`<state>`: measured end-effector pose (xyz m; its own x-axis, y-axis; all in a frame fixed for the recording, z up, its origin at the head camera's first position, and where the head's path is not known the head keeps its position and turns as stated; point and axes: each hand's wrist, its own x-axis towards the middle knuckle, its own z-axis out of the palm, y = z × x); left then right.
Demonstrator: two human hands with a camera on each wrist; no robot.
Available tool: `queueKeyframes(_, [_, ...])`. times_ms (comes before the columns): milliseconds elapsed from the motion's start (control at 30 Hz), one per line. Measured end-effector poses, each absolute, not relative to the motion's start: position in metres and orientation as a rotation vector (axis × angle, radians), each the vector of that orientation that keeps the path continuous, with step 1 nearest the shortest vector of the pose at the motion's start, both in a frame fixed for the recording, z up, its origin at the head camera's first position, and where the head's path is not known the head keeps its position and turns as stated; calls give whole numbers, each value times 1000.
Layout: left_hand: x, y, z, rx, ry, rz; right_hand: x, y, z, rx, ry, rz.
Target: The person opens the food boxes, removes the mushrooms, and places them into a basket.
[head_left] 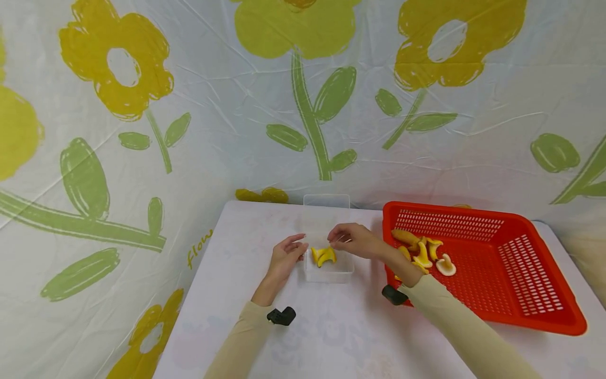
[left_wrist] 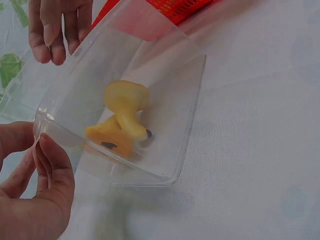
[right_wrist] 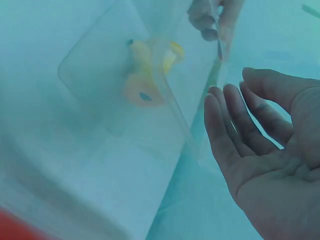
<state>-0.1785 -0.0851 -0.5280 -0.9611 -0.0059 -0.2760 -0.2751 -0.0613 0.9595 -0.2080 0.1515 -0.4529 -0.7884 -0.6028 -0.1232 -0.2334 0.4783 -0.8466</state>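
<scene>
A clear plastic box (head_left: 330, 277) sits on the table with its lid (head_left: 326, 202) raised at the back. Inside lie a couple of yellow mushrooms (head_left: 326, 256), one across the other, with dark marks on their stem ends (left_wrist: 131, 122). At the box's left back corner, my left hand (head_left: 285, 256) pinches the rim between thumb and fingers, as the left wrist view shows. My right hand (head_left: 355, 240) hovers by the box's right back side. Its fingers (right_wrist: 235, 117) are loosely bent, with nothing between them and the thumb.
To the right stands a red plastic basket (head_left: 539, 252) with perforated walls; several mushrooms (head_left: 421, 255) lie in its left end, partly behind my right forearm. A white cloth (head_left: 227, 237) covers the table. Flower-printed fabric (head_left: 208, 131) hangs behind and to the left.
</scene>
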Motion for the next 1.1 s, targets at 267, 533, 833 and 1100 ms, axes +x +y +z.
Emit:
queueKeyframes(267, [-178, -86, -525, -285, 1988, 2158, -206, 133, -461, -728, 2315, -1189])
queueKeyframes(533, [-179, -86, -529, -267, 1989, 2188, -209, 119, -476, -827, 2353, -1103])
queueKeyframes(833, [-178, -86, -529, -272, 2009, 2161, -205, 113, -478, -859, 2485, -871])
queueKeyframes(1100, [-179, -86, -529, -266, 1996, 2183, -201, 113, -480, -845, 2539, -752])
